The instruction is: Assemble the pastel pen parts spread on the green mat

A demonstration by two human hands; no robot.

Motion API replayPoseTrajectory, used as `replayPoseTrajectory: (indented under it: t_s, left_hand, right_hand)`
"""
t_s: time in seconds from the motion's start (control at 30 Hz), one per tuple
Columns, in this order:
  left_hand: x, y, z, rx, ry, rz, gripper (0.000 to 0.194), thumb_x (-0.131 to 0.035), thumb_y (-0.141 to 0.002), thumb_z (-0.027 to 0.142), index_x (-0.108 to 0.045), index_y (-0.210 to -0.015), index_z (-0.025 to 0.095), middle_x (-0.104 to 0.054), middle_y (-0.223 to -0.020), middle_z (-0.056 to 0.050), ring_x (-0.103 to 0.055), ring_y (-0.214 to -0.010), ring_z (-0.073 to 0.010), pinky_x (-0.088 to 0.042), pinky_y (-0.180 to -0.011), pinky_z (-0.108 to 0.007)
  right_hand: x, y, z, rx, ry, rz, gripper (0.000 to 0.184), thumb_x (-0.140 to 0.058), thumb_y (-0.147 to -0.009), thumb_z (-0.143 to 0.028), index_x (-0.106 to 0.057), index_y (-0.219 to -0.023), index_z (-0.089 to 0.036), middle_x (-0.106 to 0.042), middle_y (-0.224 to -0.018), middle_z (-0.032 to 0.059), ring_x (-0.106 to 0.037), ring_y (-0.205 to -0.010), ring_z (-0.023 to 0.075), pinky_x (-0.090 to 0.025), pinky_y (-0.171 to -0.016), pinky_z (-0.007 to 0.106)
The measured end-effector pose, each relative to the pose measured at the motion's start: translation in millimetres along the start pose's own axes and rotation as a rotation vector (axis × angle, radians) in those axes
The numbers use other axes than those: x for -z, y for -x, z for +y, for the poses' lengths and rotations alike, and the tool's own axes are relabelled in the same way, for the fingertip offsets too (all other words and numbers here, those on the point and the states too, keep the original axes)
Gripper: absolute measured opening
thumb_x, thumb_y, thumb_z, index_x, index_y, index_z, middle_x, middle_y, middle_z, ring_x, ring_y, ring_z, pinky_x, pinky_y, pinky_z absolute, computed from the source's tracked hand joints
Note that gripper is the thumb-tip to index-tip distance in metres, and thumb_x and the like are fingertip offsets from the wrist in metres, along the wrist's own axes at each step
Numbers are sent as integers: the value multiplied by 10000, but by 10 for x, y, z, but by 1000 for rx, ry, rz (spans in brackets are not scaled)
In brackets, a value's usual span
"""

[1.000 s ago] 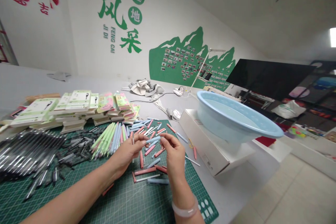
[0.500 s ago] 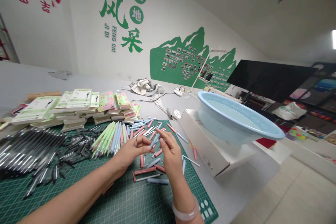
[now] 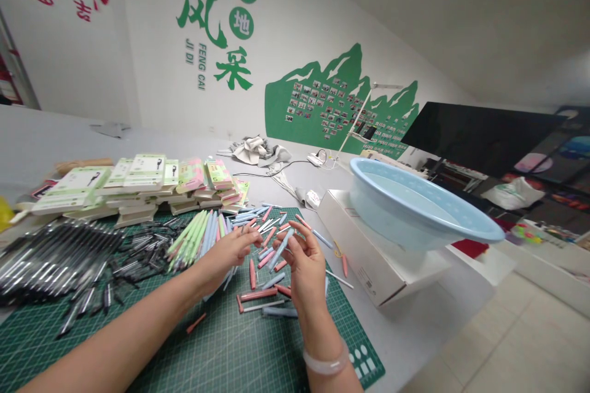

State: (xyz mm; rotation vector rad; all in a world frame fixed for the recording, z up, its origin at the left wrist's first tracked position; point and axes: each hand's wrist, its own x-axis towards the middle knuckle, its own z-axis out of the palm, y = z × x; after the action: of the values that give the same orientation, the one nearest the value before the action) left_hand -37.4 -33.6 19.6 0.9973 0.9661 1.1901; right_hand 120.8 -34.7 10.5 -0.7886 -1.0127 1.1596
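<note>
My right hand (image 3: 305, 263) pinches a light blue pen barrel (image 3: 281, 241), held slanted above the green cutting mat (image 3: 216, 350). My left hand (image 3: 229, 253) hovers palm down just left of it, fingers curled over the loose pile of pink, blue and white pen parts (image 3: 265, 279); whether it holds a piece I cannot make out. A row of assembled green, blue and pink pens (image 3: 196, 231) lies just beyond the left hand. A pale bracelet (image 3: 326, 363) circles my right wrist.
Black pens and clips (image 3: 59, 261) cover the mat's left part. Stacks of packaged cards (image 3: 138, 187) sit behind. A light blue basin (image 3: 417, 206) rests on a white box (image 3: 369, 252) at the right table edge. Cables and cloth (image 3: 258, 150) lie farther back.
The hands have drawn apart: the right now holds the blue barrel alone, raised and slanted, while the left has moved off to the left over the parts pile.
</note>
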Motion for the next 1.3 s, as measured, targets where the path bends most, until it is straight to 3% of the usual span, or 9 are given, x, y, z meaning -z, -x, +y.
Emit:
replayPoseTrajectory:
  t_s: [0.17, 0.33, 0.5, 0.67, 0.83, 0.97, 1.13, 1.3]
  left_hand:
    - [59, -4, 84, 59, -49, -113, 187, -589, -702, 347, -619, -731, 165, -520, -663, 19, -287, -463, -67, -154, -423, -204]
    - [-27, 84, 89, 46, -265, -199, 132, -645, -642, 266, -632, -738, 176, -551, -672, 9, -405, -566, -109, -224, -456, -189]
    - [-73, 91, -38, 39, -245, -168, 162, -626, -647, 249, -654, -792, 181, -598, -743, -18, -466, -631, -139, -255, -471, -190]
    - [-19, 33, -11, 63, -165, -122, 241, -535, -740, 372, -649, -758, 160, -489, -600, 6, -344, -505, -105, -206, -439, -208]
    - [160, 55, 290, -117, -442, -67, 400, -378, -843, 486, -628, -775, 181, -587, -829, -33, -489, -737, -162, -385, -609, -247]
    - [240, 136, 514, -308, -635, 6, 418, -321, -881, 494, -551, -738, 175, -506, -704, -4, -445, -642, -139, -378, -582, -241]
    - [120, 261, 586, -526, -614, -69, 317, -367, -903, 388, -554, -778, 165, -510, -732, -5, -449, -634, -117, -367, -581, -222]
    - [7, 298, 549, -622, -761, -58, 280, -359, -917, 337, -547, -791, 171, -525, -722, 2, -477, -674, -123, -360, -634, -233]
  right_hand:
    - [-28, 23, -15, 7, -16, 16, 320, -622, -772, -356, -518, -1036, -206, -691, -871, 79, -676, -697, 200, -525, -570, 294]
    - [-40, 39, -33, 70, -4, 51, 257, -605, -789, -321, -513, -995, -199, -690, -897, 83, -669, -731, 196, -529, -672, 355]
    - [-61, 89, -115, 226, 171, 42, 149, -559, -828, -276, -532, -946, -190, -676, -888, 68, -651, -787, 188, -503, -773, 372]
    - [-83, 147, -114, 315, 389, 7, 286, -552, -831, -208, -504, -1113, -222, -657, -925, 50, -640, -863, 186, -502, -784, 334]
    - [-54, 161, -12, 505, 573, -81, 298, -547, -829, -154, -532, -1121, -212, -638, -1030, 66, -622, -957, 190, -484, -862, 353]
    - [-55, 169, 22, 552, 626, -123, 291, -534, -837, -126, -537, -1115, -212, -645, -1025, 58, -621, -962, 180, -477, -879, 349]
    - [-96, 195, -5, 525, 637, -141, 259, -535, -835, -110, -554, -1074, -210, -649, -1006, 50, -622, -949, 175, -488, -853, 328]
    - [-107, 221, -18, 532, 616, -152, 269, -541, -831, -109, -555, -1077, -218, -647, -1017, 47, -621, -949, 172, -492, -843, 314]
